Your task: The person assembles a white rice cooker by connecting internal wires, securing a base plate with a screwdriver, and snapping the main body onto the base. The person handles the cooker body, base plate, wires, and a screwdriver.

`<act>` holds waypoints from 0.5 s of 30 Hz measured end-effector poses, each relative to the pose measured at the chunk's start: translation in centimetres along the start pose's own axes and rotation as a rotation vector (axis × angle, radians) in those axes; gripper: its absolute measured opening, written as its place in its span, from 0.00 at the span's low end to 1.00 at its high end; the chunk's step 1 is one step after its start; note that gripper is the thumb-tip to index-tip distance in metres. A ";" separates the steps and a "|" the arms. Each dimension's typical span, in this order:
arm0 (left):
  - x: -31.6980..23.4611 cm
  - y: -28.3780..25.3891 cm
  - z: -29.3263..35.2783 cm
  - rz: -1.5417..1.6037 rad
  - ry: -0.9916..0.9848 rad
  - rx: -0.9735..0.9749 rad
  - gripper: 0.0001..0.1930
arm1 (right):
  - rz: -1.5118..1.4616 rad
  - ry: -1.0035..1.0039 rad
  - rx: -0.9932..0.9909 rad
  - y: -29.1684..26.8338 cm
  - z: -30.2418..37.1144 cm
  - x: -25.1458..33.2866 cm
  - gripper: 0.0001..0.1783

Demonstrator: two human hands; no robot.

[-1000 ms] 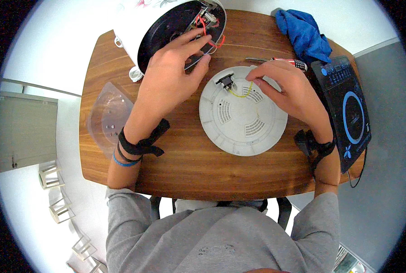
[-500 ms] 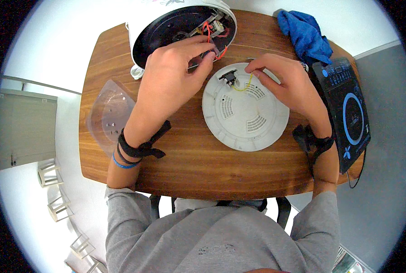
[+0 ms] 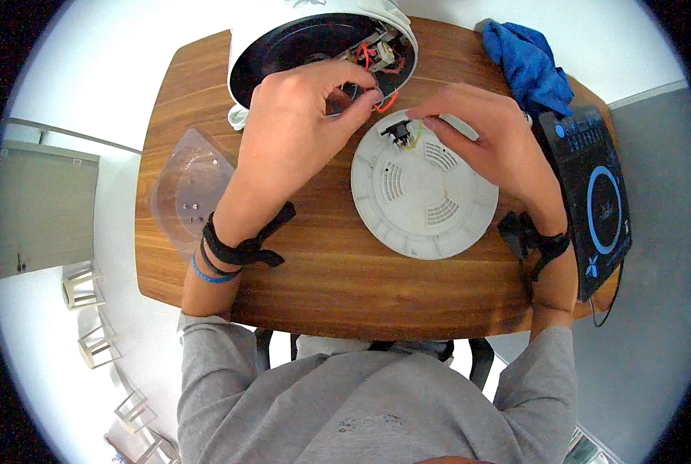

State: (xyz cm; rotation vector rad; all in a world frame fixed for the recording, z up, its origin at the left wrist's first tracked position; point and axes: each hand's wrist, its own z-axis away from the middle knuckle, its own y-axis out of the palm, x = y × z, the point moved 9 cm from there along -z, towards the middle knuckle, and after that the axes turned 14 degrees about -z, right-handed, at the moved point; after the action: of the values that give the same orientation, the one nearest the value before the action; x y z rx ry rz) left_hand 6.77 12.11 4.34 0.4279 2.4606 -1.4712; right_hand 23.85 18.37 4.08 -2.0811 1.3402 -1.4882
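White appliance housing with round black interior [image 3: 287, 50] lies tipped at eleven o'clock on the brown wooden counter [image 3: 322, 290], red wires [image 3: 387, 103] exposed. White vented plastic disc [image 3: 423, 189], apparently its base, lies detached, unjoined, toward three o'clock. Left hand [image 3: 295, 112]: fingertips narrow at the wiring, hold cannot be told. Right hand [image 3: 485, 131]: pinching thin yellow wire [image 3: 417, 139].
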 end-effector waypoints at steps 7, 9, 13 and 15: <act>0.8 0.5 -0.5 0.116 -0.040 -0.023 0.17 | -0.161 0.079 -0.073 0.6 -1.6 -2.5 0.14; 1.2 0.7 -0.5 0.098 -0.043 -0.017 0.18 | -0.149 0.072 -0.066 0.9 -2.0 -2.9 0.12; 1.8 1.3 -0.5 0.048 0.011 -0.054 0.19 | -0.103 0.011 -0.084 1.5 -3.0 -3.2 0.10; 1.7 1.3 -0.6 0.039 0.029 -0.075 0.19 | -0.076 -0.030 -0.107 1.7 -3.3 -3.1 0.09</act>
State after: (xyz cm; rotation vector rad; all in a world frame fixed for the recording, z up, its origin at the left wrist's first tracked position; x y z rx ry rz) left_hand 5.61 13.45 2.92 0.4824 2.5059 -1.3625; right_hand 19.96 20.86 2.57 -2.2354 1.3722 -1.4380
